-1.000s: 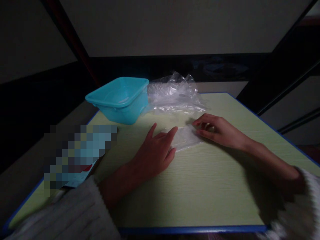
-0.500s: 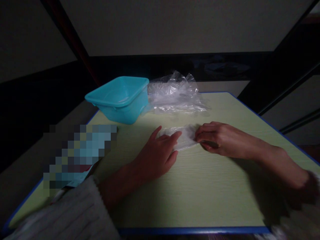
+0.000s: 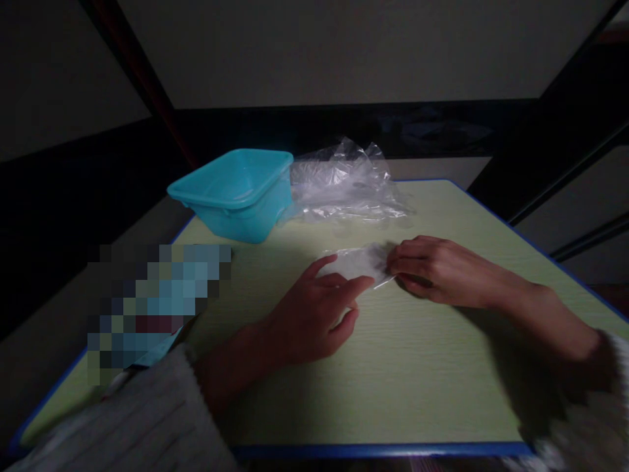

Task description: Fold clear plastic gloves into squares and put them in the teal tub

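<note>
A small clear plastic bag (image 3: 361, 262) lies flat on the table between my two hands. My right hand (image 3: 427, 269) pinches its right end, thumb and fingers closed together there. My left hand (image 3: 319, 308) is over the bag's left and near side, its fingers spread and the index finger stretched across the near edge. Part of the bag's left side is hidden beneath this hand.
A turquoise plastic basin (image 3: 230, 193) stands at the back left of the pale table (image 3: 393, 380), which has a blue edge. Beside the basin lies a crumpled heap of clear plastic bags (image 3: 348, 187). A blurred-out item (image 3: 162, 308) is at the left.
My left hand has slid a little to the right and nearer to me along the bag, with its index finger further over the near edge. My right hand keeps its pinch, almost still.
</note>
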Available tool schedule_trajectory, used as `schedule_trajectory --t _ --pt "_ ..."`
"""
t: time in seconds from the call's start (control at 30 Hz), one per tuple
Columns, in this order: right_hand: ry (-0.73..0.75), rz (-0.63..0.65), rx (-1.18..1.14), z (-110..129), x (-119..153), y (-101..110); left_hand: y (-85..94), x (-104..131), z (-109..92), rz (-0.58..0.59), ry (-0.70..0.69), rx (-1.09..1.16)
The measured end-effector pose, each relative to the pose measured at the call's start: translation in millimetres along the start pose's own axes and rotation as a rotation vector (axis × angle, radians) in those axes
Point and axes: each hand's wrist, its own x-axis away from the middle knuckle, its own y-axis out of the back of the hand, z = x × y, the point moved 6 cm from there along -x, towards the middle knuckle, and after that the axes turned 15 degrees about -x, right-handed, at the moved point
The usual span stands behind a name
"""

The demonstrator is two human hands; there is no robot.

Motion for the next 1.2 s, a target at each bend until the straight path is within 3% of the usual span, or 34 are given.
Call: schedule_trajectory --t 0.3,0.53,0.67,0.8,1.0,1.2 --pt "-0.043 0.072 -0.113 9 1 -2 0.8 -1 5 0.012 -0.107 -0.220" --pt "-0.033 0.129 -0.243 35 -5 -8 -2.1 -2 20 0.075 -0.115 -0.366" --pt "-0.021 0.134 -0.255 50 -10 -14 7.2 -3 26 -0.020 -0.071 -0.380" --pt "-0.010 0.119 -0.222 55 -10 -16 15.2 -1 13 -0.135 -0.076 -0.275" --pt "0.001 0.083 -0.248 55 -9 -15 -7.7 1 -13 0.086 -0.076 -0.219" --pt "0.018 0.017 -0.323 56 -10 -11 -13.7 -1 -23 0.087 -0.075 -0.314"
